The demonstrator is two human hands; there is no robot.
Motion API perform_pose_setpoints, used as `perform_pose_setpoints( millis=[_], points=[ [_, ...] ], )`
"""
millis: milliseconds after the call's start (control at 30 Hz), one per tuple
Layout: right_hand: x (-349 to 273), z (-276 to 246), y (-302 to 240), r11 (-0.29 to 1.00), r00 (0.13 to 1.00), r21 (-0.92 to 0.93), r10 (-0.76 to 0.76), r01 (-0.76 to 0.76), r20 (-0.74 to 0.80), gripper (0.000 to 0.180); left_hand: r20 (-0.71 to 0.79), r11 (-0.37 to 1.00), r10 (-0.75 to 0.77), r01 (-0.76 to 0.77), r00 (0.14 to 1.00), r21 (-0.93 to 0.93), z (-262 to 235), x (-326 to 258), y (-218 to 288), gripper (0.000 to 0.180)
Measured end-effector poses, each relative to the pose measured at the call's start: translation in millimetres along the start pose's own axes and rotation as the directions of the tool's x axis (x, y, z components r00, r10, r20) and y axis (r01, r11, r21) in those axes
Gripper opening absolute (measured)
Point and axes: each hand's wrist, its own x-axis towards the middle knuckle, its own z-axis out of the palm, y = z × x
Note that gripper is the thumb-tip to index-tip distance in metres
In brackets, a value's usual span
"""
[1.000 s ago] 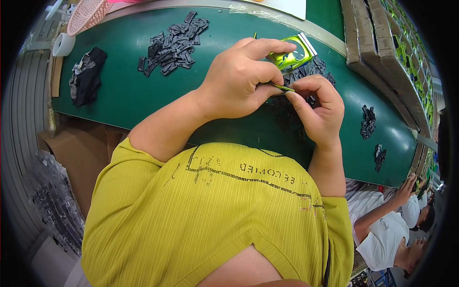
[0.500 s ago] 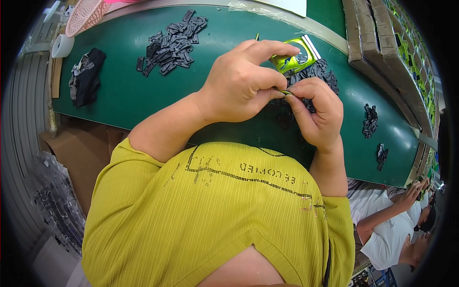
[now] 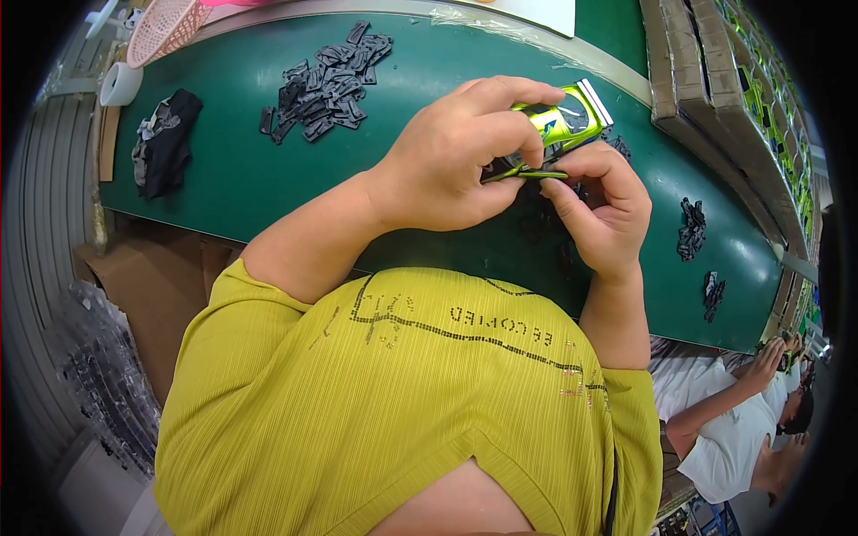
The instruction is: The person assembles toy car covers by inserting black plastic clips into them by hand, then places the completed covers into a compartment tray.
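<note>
Both hands meet in the upper middle of the frame. The left hand point(image 3: 447, 161) pinches its fingers closed on the green toy car body point(image 3: 559, 125); the right hand point(image 3: 599, 210), just below, closes thumb and forefinger on the car's lower edge. The car's long axis runs lower left to upper right, above the green table point(image 3: 241, 179). A pile of black parts point(image 3: 322, 85) lies at upper left.
</note>
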Motion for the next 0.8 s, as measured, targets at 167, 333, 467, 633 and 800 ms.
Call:
perform_pose_setpoints(
  millis=[167, 333, 467, 633, 800],
  points=[
    [2.7, -5.4, -1.6, 0.98, 0.985, -0.1, -0.165, 0.17, 0.059, 0.017, -0.042, 0.999, 0.035, -0.036, 0.998, -0.01, -1.1, 1.4, -3.1, 0.027],
    [2.6, -6.5, -7.6, 0.976, 0.984, -0.129, -0.167, 0.173, 0.06, 0.018, -0.037, 0.997, 0.066, -0.067, 0.997, -0.032, -2.3, 1.9, -2.4, 0.028],
    [2.7, -7.1, -7.1, 0.97, 0.979, -0.141, -0.192, 0.199, 0.061, 0.018, -0.036, 0.997, 0.077, -0.078, 0.996, -0.025, -2.2, 1.7, -0.5, 0.029],
    [2.9, -7.2, -8.3, 0.963, 0.974, -0.153, -0.21, 0.22, 0.079, 0.019, -0.05, 0.991, 0.135, -0.135, 0.99, -0.001, -0.7, 3.0, -5.0, 0.03],
    [4.1, -8.0, -8.1, 0.953, 0.966, -0.167, -0.238, 0.252, 0.1, 0.019, -0.024, 0.997, 0.061, -0.062, 0.998, -0.038, -2.4, 1.7, 0.9, 0.03]
  ],
)
